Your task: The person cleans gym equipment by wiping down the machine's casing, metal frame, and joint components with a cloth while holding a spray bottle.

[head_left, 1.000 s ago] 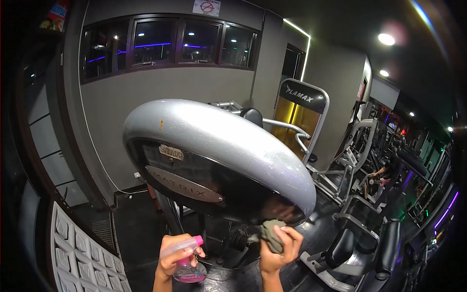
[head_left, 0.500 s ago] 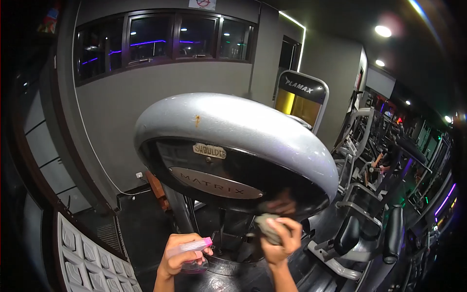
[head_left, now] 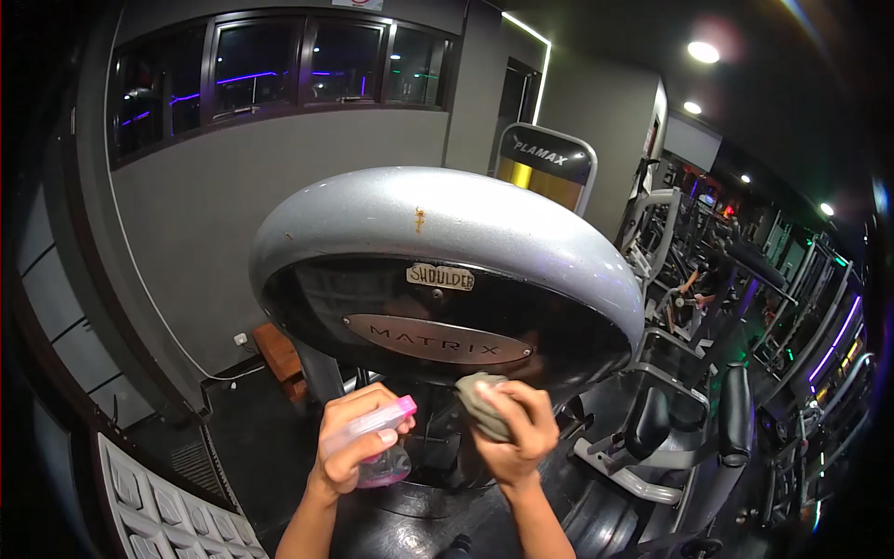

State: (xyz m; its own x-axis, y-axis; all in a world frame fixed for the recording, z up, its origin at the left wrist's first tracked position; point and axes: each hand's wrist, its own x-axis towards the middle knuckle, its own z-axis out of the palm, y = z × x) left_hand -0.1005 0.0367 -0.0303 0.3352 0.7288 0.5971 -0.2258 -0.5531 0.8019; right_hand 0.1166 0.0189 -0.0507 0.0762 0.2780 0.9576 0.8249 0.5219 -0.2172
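Note:
My left hand (head_left: 358, 436) is closed around a clear spray bottle (head_left: 389, 468) with a pink nozzle and a little pink liquid at the bottom. In my right hand (head_left: 521, 429) is a bunched grey-green cloth (head_left: 484, 408), gripped between thumb and fingers. The cloth is at the lower edge of the gym machine's black panel (head_left: 549, 340); whether it touches cannot be told. That panel carries a "MATRIX" plate (head_left: 438, 338) and a "SHOULDER" label (head_left: 440, 277). A rounded silver rim (head_left: 354, 210) with a rusty mark curves over it.
Behind stands a "PLAMAX" machine (head_left: 549, 156). Padded gym equipment (head_left: 652, 429) is close on the right, and a person (head_left: 703, 279) is farther back. A white patterned panel (head_left: 168, 503) fills the lower left. A brown block (head_left: 277, 359) lies near the wall.
My right hand has moved the cloth left and up along the panel's lower edge. My left hand has risen slightly with the bottle. The view has shifted a little.

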